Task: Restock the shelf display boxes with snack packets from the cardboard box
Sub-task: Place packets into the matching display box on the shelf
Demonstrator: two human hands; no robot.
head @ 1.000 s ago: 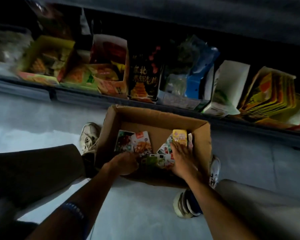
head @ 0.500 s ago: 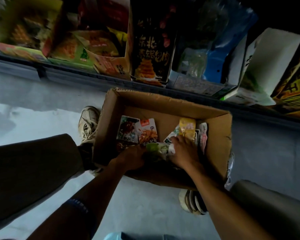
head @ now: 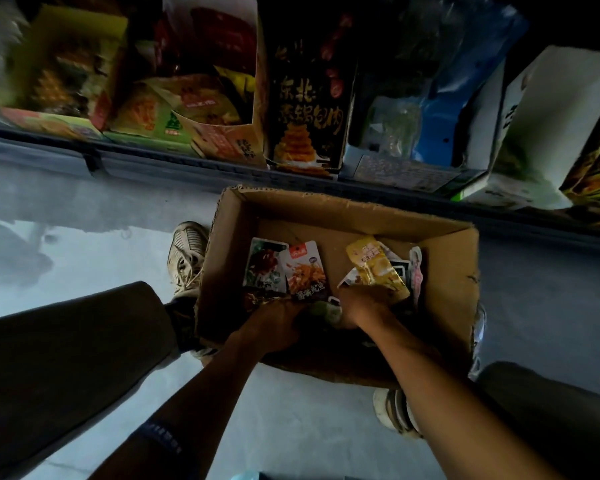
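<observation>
An open cardboard box stands on the floor between my feet, holding several loose snack packets. An orange-and-white packet and a dark one lie at its left, a yellow packet at its right. Both hands reach into the near part of the box. My left hand and my right hand close round a bunch of green-and-white packets between them. The fingers are mostly hidden among the packets.
A low shelf edge runs across above the box, lined with display boxes: a yellow one, an orange one, a black one, a blue-and-white one and a white one. My shoes flank the carton.
The view has closed in on the box. My two hands have drawn together in its near part, gathering the green-and-white packets between them. The right hand has come off the yellow packet.
</observation>
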